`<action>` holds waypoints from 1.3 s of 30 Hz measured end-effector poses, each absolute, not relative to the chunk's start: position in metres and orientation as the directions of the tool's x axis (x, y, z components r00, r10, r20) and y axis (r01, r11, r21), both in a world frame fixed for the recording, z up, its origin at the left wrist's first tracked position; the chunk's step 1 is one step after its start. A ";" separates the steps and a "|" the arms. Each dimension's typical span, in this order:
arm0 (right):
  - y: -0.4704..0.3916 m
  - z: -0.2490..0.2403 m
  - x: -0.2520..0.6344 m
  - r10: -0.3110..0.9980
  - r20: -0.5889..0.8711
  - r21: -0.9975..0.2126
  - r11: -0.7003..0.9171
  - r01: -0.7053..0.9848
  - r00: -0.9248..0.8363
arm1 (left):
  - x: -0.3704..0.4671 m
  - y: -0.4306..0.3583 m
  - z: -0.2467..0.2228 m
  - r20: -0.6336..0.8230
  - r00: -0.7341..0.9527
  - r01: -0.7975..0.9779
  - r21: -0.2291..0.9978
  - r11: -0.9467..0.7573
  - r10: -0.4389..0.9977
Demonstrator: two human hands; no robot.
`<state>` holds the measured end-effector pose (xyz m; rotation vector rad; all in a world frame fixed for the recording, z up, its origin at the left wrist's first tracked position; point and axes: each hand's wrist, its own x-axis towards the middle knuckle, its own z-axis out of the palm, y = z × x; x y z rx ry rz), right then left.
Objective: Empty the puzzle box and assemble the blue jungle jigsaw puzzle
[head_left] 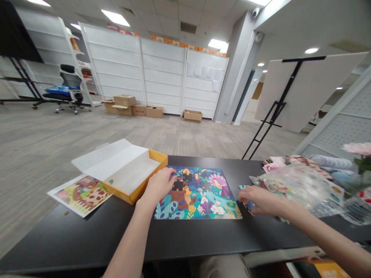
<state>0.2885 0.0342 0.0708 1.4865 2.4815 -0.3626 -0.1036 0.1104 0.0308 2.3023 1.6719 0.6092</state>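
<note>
On the black table [87, 235], beside the open yellow box [136, 173], the left hand [158, 185] rests on the jigsaw puzzle [199, 195] with fingers curled at its left edge, while the right hand [257, 200], just off the puzzle's right edge, pinches a partly hidden puzzle piece [249, 204].

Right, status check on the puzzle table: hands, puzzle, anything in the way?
Left hand on puzzle edge. Right hand on loose pieces. Open box beside puzzle.
</note>
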 end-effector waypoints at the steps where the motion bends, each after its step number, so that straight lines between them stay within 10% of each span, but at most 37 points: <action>1: 0.037 0.071 0.290 0.821 -0.316 -0.138 0.456 0.879 -0.476 | -0.104 0.110 0.031 0.190 0.256 0.858 0.407 -0.313 0.948; 12: 0.095 0.081 0.244 0.804 -0.194 -0.754 0.245 0.609 -0.563 | -0.093 0.107 0.025 0.262 0.341 0.682 0.591 -0.430 0.903; 23: 0.134 0.034 0.134 0.860 0.091 -0.930 0.254 0.267 -0.503 | -0.072 0.105 0.030 0.081 0.356 0.138 0.981 -0.138 0.931; 33: 0.134 0.010 0.132 0.908 0.066 -0.961 0.169 0.218 -0.415 | -0.077 0.112 0.021 0.118 0.148 0.344 0.925 -0.163 0.982; 39: 0.151 -0.003 0.144 0.959 0.206 -0.894 0.266 0.362 -0.194 | -0.083 0.106 0.019 0.185 0.133 0.845 0.492 -0.209 0.974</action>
